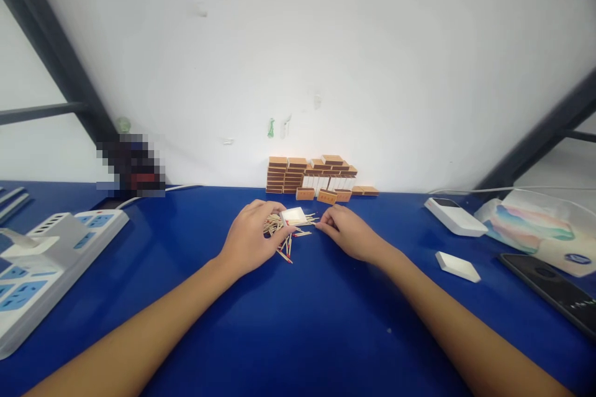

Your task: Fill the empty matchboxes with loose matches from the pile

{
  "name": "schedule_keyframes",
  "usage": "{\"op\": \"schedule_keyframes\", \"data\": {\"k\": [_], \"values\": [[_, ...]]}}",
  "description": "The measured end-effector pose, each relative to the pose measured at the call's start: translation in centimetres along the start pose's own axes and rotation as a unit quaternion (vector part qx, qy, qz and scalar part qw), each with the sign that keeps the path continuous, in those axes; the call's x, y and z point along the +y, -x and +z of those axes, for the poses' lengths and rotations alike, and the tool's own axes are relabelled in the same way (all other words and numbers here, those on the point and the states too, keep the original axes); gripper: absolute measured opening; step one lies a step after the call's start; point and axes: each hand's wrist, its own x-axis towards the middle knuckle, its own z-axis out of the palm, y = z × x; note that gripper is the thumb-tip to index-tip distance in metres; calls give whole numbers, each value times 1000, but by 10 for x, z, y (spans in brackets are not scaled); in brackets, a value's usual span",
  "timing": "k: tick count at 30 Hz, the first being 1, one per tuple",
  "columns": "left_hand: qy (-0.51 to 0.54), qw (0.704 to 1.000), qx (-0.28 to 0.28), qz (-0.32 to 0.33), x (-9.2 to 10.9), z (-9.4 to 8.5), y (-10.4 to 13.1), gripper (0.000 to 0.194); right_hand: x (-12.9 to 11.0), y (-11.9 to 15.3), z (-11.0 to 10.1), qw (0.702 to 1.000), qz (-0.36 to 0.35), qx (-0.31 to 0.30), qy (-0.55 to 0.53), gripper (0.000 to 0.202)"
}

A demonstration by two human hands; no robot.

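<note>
My left hand (254,232) grips a small white matchbox tray (294,217), thumb at its near side and fingers at its far left. Loose matchsticks (285,248) with red heads lie in a pile under and around the tray, partly hidden by my left hand. To the right of the tray, my right hand (347,231) is closed in a pinch, with thin matchsticks at its fingertips. How many it holds I cannot make out. Behind both hands, brown matchboxes (284,177) are stacked against the wall, and several more stand in front of the stack.
At the left is a white power strip (69,273) with a plugged-in adapter. On the right lie a white device (454,217), a small white block (457,267), a black phone (549,288) and a colourful plastic packet (526,226). A white wall closes the back.
</note>
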Motion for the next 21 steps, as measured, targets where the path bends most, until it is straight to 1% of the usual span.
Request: {"op": "schedule_keyframes", "data": {"k": [3, 5, 7, 11, 13, 16, 19, 21], "values": [[0, 1000, -9, -2, 0, 0, 1, 28, 2, 4, -9, 999, -22, -21, -12, 21], [2, 1000, -11, -5, 0, 0, 1, 29, 1, 6, -11, 999, -32, -30, -19, 20], [6, 1000, -11, -9, 0, -1, 1, 30, 0, 7, -9, 999, -29, -28, -25, 18], [6, 1000, -14, -8, -1, 0, 1, 30, -3, 4, 1, 999, -24, 4, -25, 16], [6, 1000, -20, -9, -1, 0, 2, 29, -4, 4, 3, 1000, -23, 8, -18, 17], [11, 999, -30, -14, -1, 2, 2, 29, -6, 4, 1, 1000, -24, -5, -11, 19], [12, 999, -28, -12, -1, 2, 3, 30, -7, 6, -4, 999, -33, -19, -14, 18], [12, 1000, -27, -8, -2, 2, 2, 30, -8, 6, -6, 999, -26, -14, -31, 17]]}}
